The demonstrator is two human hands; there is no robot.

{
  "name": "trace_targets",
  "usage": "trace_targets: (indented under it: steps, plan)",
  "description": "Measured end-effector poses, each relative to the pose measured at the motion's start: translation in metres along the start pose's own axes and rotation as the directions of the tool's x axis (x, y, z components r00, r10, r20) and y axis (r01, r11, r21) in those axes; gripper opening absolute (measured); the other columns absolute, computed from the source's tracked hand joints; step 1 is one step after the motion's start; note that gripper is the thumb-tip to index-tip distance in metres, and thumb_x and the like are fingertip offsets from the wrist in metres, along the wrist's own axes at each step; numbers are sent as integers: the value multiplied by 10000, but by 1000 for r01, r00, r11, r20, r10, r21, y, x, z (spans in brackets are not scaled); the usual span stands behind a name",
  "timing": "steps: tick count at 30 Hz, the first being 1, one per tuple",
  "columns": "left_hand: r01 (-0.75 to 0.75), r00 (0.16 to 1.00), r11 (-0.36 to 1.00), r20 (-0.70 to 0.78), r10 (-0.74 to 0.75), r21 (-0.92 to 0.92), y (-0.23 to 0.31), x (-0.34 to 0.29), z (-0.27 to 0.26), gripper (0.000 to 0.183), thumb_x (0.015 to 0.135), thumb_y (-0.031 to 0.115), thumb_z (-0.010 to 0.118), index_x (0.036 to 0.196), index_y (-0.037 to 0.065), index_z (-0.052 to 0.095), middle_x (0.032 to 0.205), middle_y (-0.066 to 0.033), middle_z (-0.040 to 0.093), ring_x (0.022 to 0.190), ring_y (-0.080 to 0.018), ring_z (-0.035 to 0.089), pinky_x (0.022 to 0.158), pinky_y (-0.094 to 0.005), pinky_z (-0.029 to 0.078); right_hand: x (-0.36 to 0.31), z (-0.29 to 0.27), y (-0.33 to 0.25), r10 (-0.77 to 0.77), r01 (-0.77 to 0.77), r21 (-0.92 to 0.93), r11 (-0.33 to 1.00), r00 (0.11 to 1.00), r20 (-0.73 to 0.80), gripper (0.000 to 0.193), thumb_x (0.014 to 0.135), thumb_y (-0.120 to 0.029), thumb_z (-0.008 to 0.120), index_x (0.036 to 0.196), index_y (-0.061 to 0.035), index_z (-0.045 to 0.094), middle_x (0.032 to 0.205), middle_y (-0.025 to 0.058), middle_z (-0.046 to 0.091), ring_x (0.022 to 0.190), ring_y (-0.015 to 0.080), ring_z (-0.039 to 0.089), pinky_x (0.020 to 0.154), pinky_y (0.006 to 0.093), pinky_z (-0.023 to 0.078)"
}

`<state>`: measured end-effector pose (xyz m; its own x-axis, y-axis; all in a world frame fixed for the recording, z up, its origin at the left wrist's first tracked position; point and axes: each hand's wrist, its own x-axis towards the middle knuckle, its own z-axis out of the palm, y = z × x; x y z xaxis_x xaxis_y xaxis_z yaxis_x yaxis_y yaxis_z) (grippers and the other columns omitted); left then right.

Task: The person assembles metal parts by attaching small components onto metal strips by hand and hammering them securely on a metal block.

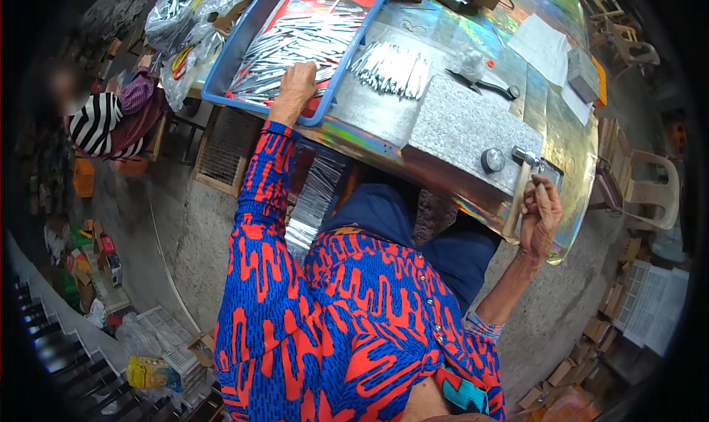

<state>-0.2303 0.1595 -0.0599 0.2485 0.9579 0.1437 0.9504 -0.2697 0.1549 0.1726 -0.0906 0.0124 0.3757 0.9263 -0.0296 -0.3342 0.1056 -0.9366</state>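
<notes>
At the upper left of the frame, I see the left hand (297,86) over the near side of a blue tray (344,62), fingers curled down toward slim metal pieces (295,44) heaped inside; I cannot tell whether it grips any. Right of the tray, a silvery pile (391,69) of similar pieces lies on the table. Toward the frame's right, the right hand (543,211) has its fingers bent, just beside a hammer (519,193) near a speckled block (465,123); whether it pinches anything, I cannot tell.
</notes>
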Motion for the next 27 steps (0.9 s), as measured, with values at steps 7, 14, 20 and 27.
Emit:
trace_targets:
  steps: [7, 14, 20, 27]
  plan:
    - [-121, 917, 924, -397, -36, -362, 28, 10, -30, 152, 737, 74, 504, 822, -19, 589, 737, -179, 602, 681, -286, 593, 639, -356, 455, -2, -71, -3, -92, 81, -53, 995, 960, -265, 197, 861, -77, 529, 1020, 38, 530, 791, 47, 541, 632, 71, 474, 530, 194, 374]
    - [-171, 963, 157, -199, -181, -973, 91, -7, -75, 151, 821, 47, 548, 952, -30, 552, 823, -77, 579, 697, -114, 522, 628, -245, 427, 23, -114, 26, -146, -62, -426, 903, 886, -440, 192, 762, -92, 567, 911, 26, 598, 682, 20, 565, 567, 66, 476, 487, 203, 358]
    - [256, 950, -426, 144, 277, -868, 163, -41, -74, 166, 870, 71, 489, 1032, 34, 473, 931, -166, 562, 778, -209, 571, 690, -341, 501, 51, -156, 56, -308, -90, -722, 686, 863, -400, 215, 719, -95, 524, 862, 34, 620, 711, 113, 627, 650, 172, 592, 602, 284, 469]
    - [527, 817, -425, 300, 493, -736, 222, -80, -64, 154, 916, 143, 417, 1057, 83, 407, 903, -234, 568, 719, -258, 609, 591, -338, 539, 57, -145, 46, -322, -119, -923, 366, 914, -246, 209, 722, -118, 495, 832, 3, 625, 776, 174, 635, 731, 298, 619, 666, 366, 479]
